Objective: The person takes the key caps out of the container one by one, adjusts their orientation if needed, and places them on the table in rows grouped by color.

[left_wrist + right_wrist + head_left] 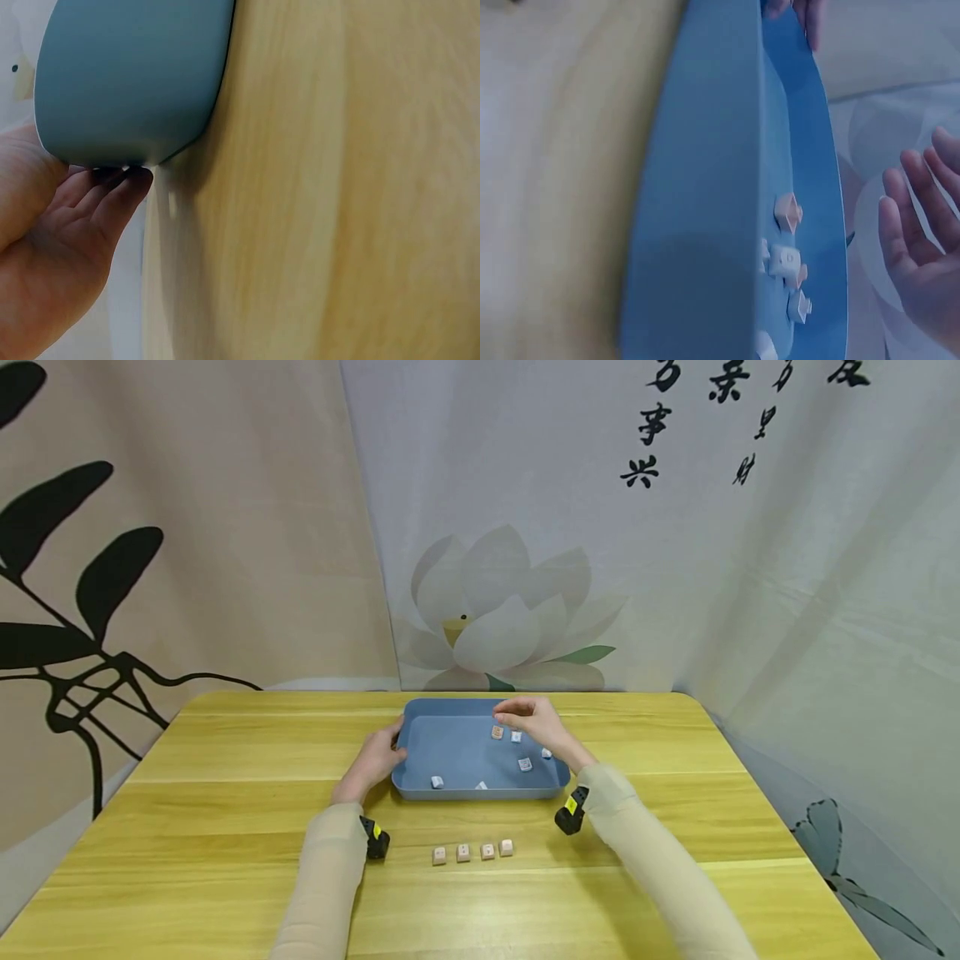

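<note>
A blue-grey tray (450, 747) sits toward the back of the table, with several small keycaps lying scattered in it. My left hand (375, 756) grips the tray's left side; in the left wrist view, fingers (124, 202) lie against the tray's outer wall. Over the tray's back right part hovers my right hand (534, 718), above an orange-marked keycap (497, 732) and a white keycap (516, 737). From the right wrist, its fingers (922, 195) look loosely bent, with nothing seen between them. A pale keycap (786, 260) lies inside the tray below.
Nearer me, several keycaps stand in a row on the wooden table (637, 893), among them a pale keycap (507, 847) at the row's right end. A printed curtain (525, 485) hangs behind the table's far edge.
</note>
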The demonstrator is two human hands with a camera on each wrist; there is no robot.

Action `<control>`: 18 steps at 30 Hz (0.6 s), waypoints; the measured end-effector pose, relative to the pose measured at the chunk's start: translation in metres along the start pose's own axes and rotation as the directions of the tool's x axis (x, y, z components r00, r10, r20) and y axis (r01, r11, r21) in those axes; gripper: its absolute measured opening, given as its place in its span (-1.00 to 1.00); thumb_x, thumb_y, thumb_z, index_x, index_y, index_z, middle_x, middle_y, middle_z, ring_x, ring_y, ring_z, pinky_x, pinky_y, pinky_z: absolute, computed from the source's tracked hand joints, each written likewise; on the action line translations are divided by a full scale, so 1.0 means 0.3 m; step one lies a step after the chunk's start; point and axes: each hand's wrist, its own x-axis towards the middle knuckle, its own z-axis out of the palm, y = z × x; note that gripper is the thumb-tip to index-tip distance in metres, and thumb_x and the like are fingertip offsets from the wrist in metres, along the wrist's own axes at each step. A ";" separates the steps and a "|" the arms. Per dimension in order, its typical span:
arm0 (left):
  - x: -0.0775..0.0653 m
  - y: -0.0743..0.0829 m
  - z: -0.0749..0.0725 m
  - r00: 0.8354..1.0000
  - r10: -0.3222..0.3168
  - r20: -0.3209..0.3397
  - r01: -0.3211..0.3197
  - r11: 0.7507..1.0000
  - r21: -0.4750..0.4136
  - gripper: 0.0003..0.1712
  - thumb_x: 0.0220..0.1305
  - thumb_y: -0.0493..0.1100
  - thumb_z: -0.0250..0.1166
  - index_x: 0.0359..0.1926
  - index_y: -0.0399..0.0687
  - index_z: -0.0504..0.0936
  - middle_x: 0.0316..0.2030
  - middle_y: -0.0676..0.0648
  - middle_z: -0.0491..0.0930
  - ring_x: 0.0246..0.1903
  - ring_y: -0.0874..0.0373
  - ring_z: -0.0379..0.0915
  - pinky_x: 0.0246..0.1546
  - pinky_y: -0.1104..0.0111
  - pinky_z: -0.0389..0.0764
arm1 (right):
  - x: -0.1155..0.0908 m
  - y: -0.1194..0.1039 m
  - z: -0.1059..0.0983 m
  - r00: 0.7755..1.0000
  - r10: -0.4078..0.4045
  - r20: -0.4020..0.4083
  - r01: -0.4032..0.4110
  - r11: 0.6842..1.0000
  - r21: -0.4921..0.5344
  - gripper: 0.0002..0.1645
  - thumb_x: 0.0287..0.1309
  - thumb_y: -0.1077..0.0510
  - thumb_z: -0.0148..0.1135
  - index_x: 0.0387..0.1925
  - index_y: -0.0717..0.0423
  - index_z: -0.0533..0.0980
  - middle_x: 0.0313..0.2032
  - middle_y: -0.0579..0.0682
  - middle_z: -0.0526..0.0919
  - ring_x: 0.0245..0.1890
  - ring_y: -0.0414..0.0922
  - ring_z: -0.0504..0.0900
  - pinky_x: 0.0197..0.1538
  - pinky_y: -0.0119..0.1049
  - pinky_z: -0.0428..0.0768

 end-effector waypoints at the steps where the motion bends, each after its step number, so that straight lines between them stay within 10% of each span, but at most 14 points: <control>1: 0.000 0.000 0.000 1.000 -0.005 0.001 0.005 1.000 -0.008 -0.19 0.23 -0.41 0.06 0.46 -0.29 -0.06 0.41 -0.35 0.05 -0.17 -0.04 0.44 -0.46 0.43 0.37 | 0.014 0.002 -0.003 1.000 0.010 -0.005 -0.010 1.000 -0.005 -0.66 0.21 0.12 0.21 -0.01 0.18 0.59 -0.02 0.20 0.66 -0.02 0.13 0.60 0.07 0.09 0.52; 18: 0.003 0.001 -0.003 1.000 -0.004 -0.001 0.004 0.999 -0.043 -0.18 0.20 -0.46 0.06 0.45 -0.34 -0.06 0.42 -0.35 0.03 0.35 -0.18 0.14 -0.15 0.37 0.46 | 0.123 0.102 -0.017 0.980 0.189 0.069 -0.173 0.966 -0.190 -0.58 0.16 0.16 0.26 0.06 0.21 0.56 -0.03 0.13 0.68 -0.02 -0.01 0.63 0.07 -0.12 0.56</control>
